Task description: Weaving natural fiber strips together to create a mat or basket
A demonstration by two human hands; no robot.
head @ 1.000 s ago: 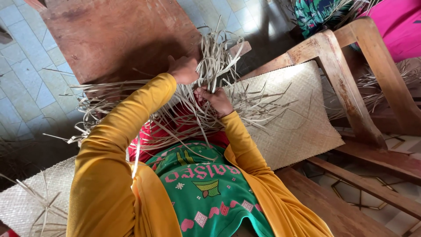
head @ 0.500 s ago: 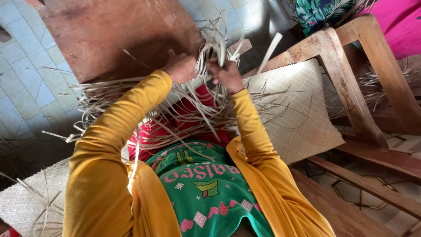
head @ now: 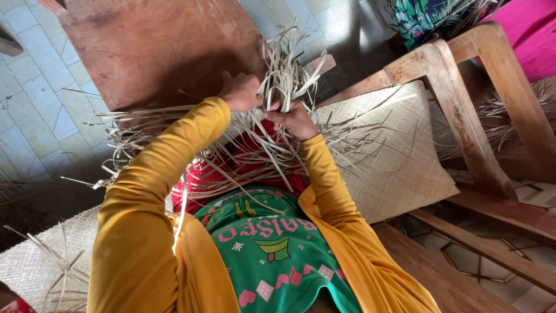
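Observation:
My left hand and my right hand are close together, both closed on a bunch of pale dried leaf strips that stands up between them. More loose strips fan out to the left and over my lap. A finished woven mat lies to the right, under my right forearm. Yellow sleeves cover both arms, over a green patterned top.
A brown wooden board lies ahead on the pale tiled floor. A wooden chair frame stands at the right. Another person in pink and patterned cloth sits at the top right. A second woven mat lies at the lower left.
My hands have moved closer together and gathered the strips into an upright bunch. The right hand has shifted slightly down and left.

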